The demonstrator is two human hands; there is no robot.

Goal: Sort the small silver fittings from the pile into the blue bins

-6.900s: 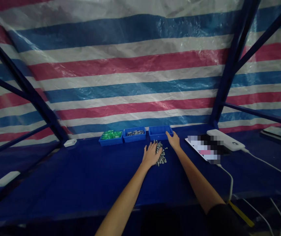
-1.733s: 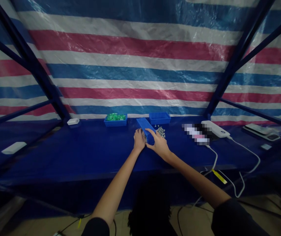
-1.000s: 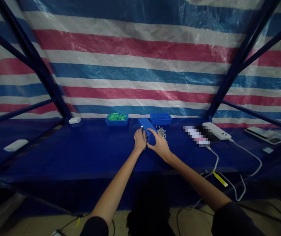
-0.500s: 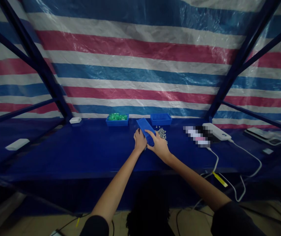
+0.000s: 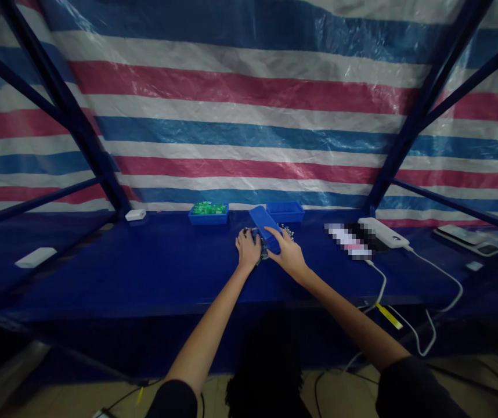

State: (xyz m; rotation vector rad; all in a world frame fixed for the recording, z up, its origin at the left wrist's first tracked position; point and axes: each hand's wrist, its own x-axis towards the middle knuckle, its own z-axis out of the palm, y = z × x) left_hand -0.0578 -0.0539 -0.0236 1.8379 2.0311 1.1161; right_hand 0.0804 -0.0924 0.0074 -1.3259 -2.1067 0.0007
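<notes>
My right hand (image 5: 289, 253) grips a blue plastic bin (image 5: 263, 220), tilted with its flat bottom facing up, low above the table. My left hand (image 5: 248, 248) is just left of it, fingers a little apart and laid over small dark pieces (image 5: 263, 249) that show between hand and bin; their kind is too small to make out. Behind the right hand, some small silvery metal pieces (image 5: 287, 230), like screws, lie loose on the blue table (image 5: 166, 261). The bin and the right hand hide part of them.
At the back edge stand a blue bin (image 5: 209, 218) with green pieces and another blue bin (image 5: 290, 216). To the right lie a blurred-out phone (image 5: 349, 241), a white power bank (image 5: 383, 233) and a white cable (image 5: 382, 284). Metal posts (image 5: 109, 180) frame the table.
The blue bin and my right hand have shifted right, away from my left hand. Small dark pieces now show between them, and the bin covers more of the silvery pieces.
</notes>
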